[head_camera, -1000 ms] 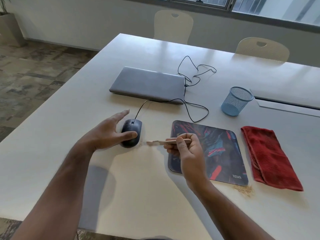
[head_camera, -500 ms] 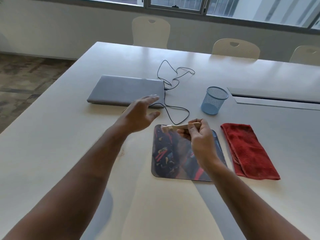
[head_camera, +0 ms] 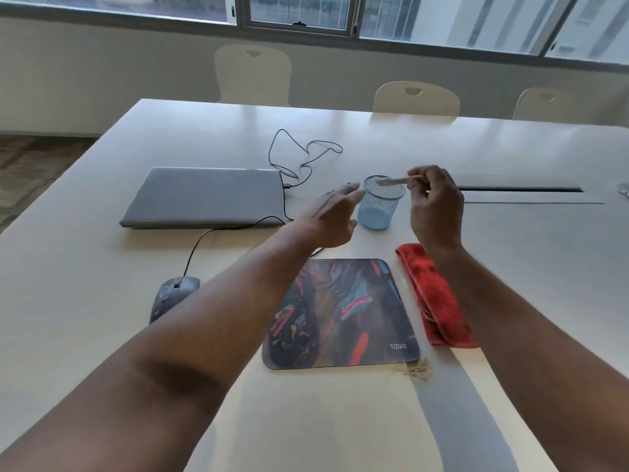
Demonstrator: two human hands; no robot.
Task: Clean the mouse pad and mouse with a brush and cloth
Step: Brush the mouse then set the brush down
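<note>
**Brush Held Over the Mesh Cup**

Compared with half a second earlier, the right hand point(head_camera: 434, 207) has moved from above the mouse pad point(head_camera: 340, 313) to the blue mesh cup point(head_camera: 380, 202). It pinches the brush point(head_camera: 396, 180) between thumb and fingers, bristle end over the cup's rim. The left hand point(head_camera: 332, 216) has also travelled toward the cup and now sits just beside it, fingers spread and holding nothing. The mouse point(head_camera: 172, 296), hidden in the earlier frame, is back in view.

Item count on the table point(head_camera: 102, 250):
- One mouse pad, lying flat near the front edge
- One mouse, left of the pad (partly covered by the left forearm)
- One red cloth point(head_camera: 434, 298), folded, just right of the pad
- One brush
- One mesh cup
- One closed laptop point(head_camera: 204, 197)
- One small pile of debris point(head_camera: 418, 368) at the pad's near right corner
- Three chairs behind the table
</note>
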